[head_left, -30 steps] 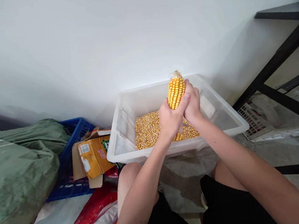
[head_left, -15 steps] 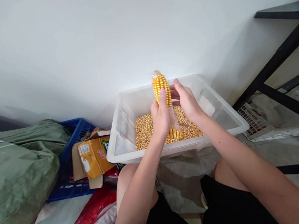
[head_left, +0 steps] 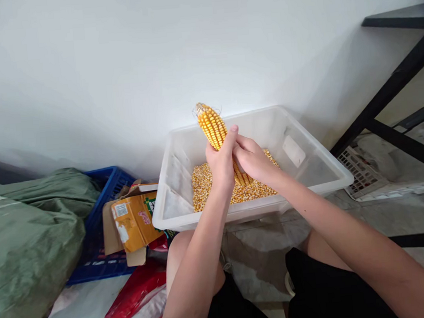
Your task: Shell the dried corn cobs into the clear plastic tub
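Note:
A yellow ear of corn leans to the left above the bin, its pale tip with wispy silk pointing up. My left hand is wrapped around its middle, with the thumb along the near side. Against the lower right side of the same ear, my right hand is closed, its fingers curled and mostly hidden. The ear's lower end shows beneath both hands. Below lie many loose corn kernels in a white translucent plastic bin.
A blue crate with a green sack over it stands to the left. Beside the bin is a torn orange carton; a red bag lies lower. At right are a black metal frame and a white basket.
The ear has tilted further left, and its bare strip is out of sight now. My right hand has closed in from beside the ear onto its lower part.

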The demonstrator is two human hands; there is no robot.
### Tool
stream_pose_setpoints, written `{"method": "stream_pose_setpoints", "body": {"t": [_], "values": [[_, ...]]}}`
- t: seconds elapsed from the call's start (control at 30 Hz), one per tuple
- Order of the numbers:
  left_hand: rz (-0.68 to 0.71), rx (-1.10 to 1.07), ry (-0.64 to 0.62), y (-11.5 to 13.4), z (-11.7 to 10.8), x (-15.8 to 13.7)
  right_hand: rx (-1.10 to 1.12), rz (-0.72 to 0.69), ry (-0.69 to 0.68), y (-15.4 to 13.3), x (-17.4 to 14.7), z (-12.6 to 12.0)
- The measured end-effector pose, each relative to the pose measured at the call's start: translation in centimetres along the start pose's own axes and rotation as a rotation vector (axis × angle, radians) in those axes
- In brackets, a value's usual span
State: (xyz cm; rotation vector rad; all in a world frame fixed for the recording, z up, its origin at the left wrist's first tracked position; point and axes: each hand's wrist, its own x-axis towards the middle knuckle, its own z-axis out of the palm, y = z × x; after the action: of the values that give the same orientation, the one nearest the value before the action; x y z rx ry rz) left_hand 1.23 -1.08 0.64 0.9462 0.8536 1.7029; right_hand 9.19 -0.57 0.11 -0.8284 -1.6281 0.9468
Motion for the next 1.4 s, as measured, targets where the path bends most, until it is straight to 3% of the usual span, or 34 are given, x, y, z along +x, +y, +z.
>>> {"method": "stream_pose_setpoints", "body": {"t": [0.27,0.47,0.67,0.8,0.9,1.0,1.1,1.2,1.4], "values": [[0.132,0.061,0.010,-0.3,0.0,-0.3,-0.123,0.046,0.073,-0.6,-0.1,-0.4],[0.144,0.068,0.021,0.1,0.3,-0.7,-0.118,0.045,0.073,-1.1,-0.2,-0.8],[0.145,0.112,0.025,0.5,0.6,-1.1,-0.131,0.028,0.168,-1.8,-1.0,-0.1],[0.146,0.191,0.048,0.3,0.3,-0.9,-0.122,0.064,0.211,-0.9,-0.7,0.2],[0.087,0.164,0.060,0.0,0.0,-0.3,-0.010,0.121,0.142,0.5,0.1,-0.2],[-0.067,0.101,0.064,-0.2,-0.3,0.3,0.052,0.185,0.075,1.2,0.7,-0.9],[-0.169,0.078,0.071,-0.1,-0.3,0.3,0.001,0.147,0.078,0.8,0.7,-1.3],[-0.157,0.144,0.032,0.0,-0.2,0.1,-0.039,0.060,0.091,0.1,0.4,-1.1],[-0.111,0.203,-0.003,0.1,-0.3,-0.4,-0.054,0.036,0.098,-0.2,0.1,-0.5]]}}
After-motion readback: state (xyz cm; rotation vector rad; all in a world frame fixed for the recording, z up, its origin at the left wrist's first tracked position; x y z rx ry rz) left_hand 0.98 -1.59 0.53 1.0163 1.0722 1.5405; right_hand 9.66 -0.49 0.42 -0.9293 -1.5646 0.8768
